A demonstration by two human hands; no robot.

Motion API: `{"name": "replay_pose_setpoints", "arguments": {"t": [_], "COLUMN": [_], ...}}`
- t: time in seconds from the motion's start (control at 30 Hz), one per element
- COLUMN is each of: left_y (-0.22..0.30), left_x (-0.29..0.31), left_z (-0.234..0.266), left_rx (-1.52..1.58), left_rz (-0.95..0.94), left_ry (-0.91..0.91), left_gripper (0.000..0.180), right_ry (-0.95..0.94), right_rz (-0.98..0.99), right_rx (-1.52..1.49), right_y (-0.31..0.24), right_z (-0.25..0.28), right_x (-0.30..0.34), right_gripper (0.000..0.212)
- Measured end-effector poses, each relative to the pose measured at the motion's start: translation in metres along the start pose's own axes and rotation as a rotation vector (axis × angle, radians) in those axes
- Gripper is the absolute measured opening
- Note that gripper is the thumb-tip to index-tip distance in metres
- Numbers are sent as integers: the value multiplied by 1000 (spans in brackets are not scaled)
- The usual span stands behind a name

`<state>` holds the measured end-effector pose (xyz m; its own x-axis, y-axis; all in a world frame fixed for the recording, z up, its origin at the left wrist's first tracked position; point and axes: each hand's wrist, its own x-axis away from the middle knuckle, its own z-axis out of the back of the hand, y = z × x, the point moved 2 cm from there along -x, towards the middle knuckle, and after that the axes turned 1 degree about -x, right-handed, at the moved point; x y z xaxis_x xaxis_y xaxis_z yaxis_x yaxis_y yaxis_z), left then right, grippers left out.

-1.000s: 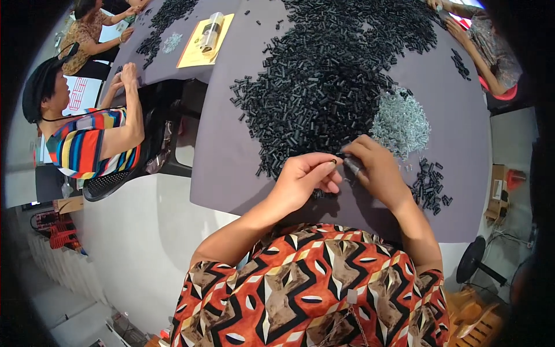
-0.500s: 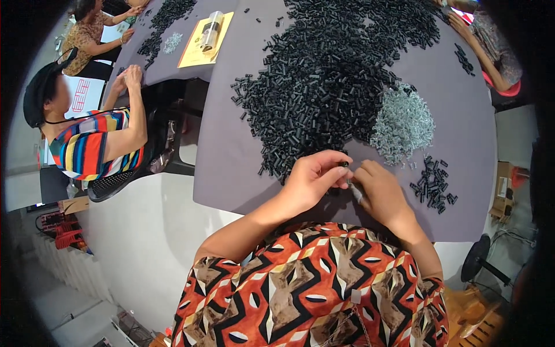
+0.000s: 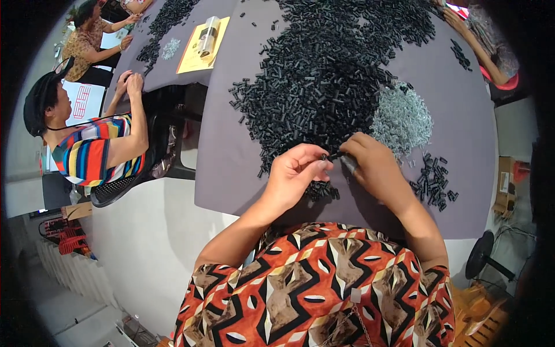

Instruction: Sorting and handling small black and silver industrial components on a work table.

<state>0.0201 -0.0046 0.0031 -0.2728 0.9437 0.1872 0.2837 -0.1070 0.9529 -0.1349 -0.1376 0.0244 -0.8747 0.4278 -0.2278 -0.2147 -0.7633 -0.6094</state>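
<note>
In front of me lies a large heap of short black plastic tubes [image 3: 312, 98]. My left hand [image 3: 293, 175] is closed, pinching a small black tube [image 3: 325, 157] between thumb and fingertips at the heap's near edge. Just right of it, my right hand [image 3: 373, 166] is closed too, its fingertips by a dark piece at the heap; I cannot make out fully what they hold. Beyond the right hand is a pile of small clear, shiny pieces [image 3: 403, 118]. A smaller group of black tubes [image 3: 435, 184] lies to the right of that hand.
A grey cloth covers the table [image 3: 225, 162]. At the far left, a clear cylindrical container [image 3: 208, 39] lies on a yellow sheet [image 3: 189, 62]. One person in a striped shirt [image 3: 104, 144] sits at left beside a black chair [image 3: 115, 188]; others work farther off and at right.
Both hands have moved slightly away from me; the left has also shifted left. The right fingertips have gone up to the heap's near edge. The left still pinches a tube.
</note>
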Motion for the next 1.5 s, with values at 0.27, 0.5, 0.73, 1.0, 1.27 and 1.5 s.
{"name": "replay_pose_setpoints", "arguments": {"t": [0.27,0.5,0.73,1.0,1.27,1.5], "left_y": [-4,-3,-3,4,5,10], "left_x": [5,-4,4,-3,-4,-7], "left_z": [8,2,-3,-22,-28,-28], "left_rx": [35,57,-36,-346,-347,-278], "left_rz": [18,1,21,74,98,122], "left_ry": [13,5,11,-136,-191,-246], "left_gripper": [19,18,18,16,16,16], "right_ry": [-112,-32,-10,55,1,32], "right_rz": [-97,19,36,-336,-255,-152], "right_rx": [86,19,-8,-806,-581,-523], "right_y": [6,-13,-9,8,-4,-7], "right_z": [0,-14,-5,-2,16,25], "right_x": [9,-1,5,34,35,31], "right_gripper": [35,26,20,16,24,34]}}
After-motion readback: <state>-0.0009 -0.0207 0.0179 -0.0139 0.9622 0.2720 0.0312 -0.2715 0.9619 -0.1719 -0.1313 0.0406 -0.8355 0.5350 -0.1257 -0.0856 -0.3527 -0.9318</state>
